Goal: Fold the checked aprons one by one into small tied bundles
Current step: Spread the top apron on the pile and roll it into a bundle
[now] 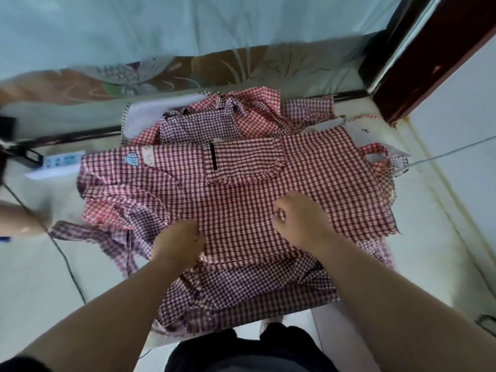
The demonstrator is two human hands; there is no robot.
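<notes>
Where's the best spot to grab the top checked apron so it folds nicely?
Probably the top apron by its right edge, pinched from the right: that side lies flat and uncovered, while the left side is bunched over other aprons.

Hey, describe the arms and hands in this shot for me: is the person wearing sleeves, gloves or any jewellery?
The left hand and right hand are bare: no gloves, rings or watch visible. The left forearm and right forearm are uncovered. A dark patch at the lower-left corner may be a sleeve edge.
</notes>
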